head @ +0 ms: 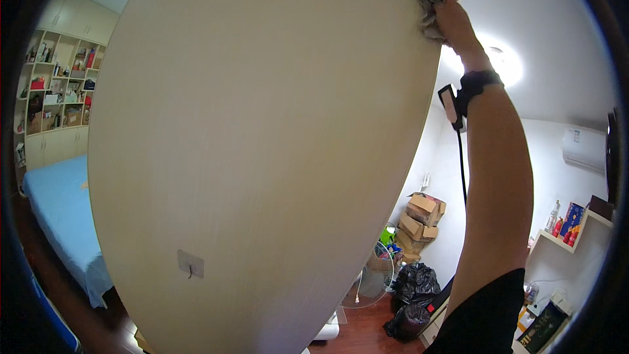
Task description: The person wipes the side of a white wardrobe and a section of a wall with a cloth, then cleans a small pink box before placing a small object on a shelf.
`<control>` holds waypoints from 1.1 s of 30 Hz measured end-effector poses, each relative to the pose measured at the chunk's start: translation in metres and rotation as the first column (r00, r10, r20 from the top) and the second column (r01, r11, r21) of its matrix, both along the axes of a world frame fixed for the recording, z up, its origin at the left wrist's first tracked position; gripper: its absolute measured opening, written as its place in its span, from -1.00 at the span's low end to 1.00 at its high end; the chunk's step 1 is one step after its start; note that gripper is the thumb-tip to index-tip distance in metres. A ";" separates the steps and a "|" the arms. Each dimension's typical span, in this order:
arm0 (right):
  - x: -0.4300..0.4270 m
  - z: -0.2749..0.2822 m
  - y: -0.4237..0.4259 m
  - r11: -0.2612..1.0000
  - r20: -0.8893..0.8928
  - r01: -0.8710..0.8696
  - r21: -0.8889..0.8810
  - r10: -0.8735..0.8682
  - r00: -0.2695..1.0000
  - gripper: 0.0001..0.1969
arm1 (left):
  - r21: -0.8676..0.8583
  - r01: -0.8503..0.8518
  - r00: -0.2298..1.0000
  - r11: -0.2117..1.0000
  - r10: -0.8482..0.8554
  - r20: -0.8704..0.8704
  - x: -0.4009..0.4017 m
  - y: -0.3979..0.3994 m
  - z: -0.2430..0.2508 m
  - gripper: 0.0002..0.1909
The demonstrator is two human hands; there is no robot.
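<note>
A pale wood-grain panel (260,123) fills the middle of the view. High at its upper right corner, my right hand (453,19) grips a crumpled grey cloth (430,10) and holds it against the panel's edge. The right arm is stretched upward, with a black strap (479,83) and a small cabled device (449,105) at the wrist. Lower on the panel is a clear adhesive hook (190,264). My left hand is out of view.
Left of the panel are a bed with a blue cover (59,191) and shelving (61,78) full of small items. To the right are stacked cardboard boxes (417,221), black garbage bags (416,285), a fan (381,265), a wall shelf (560,243) and an air conditioner (584,147).
</note>
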State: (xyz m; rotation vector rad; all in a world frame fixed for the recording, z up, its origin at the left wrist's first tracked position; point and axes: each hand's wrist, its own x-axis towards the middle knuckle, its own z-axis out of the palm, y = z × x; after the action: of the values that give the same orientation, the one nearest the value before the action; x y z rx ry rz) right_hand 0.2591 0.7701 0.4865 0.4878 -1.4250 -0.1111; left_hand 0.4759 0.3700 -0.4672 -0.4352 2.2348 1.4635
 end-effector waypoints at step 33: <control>0.023 -0.352 -0.015 0.978 0.140 -0.136 -0.159 0.158 0.977 -0.54 | -0.010 -0.019 0.998 1.000 0.019 0.061 0.144 -0.026 -0.127 -0.81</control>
State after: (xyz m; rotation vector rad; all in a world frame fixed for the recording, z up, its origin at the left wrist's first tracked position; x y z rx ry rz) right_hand 0.2822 0.7546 0.1349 0.4849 -1.5274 0.1539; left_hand 0.6202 0.3441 -0.5940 -0.4987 2.1957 1.4306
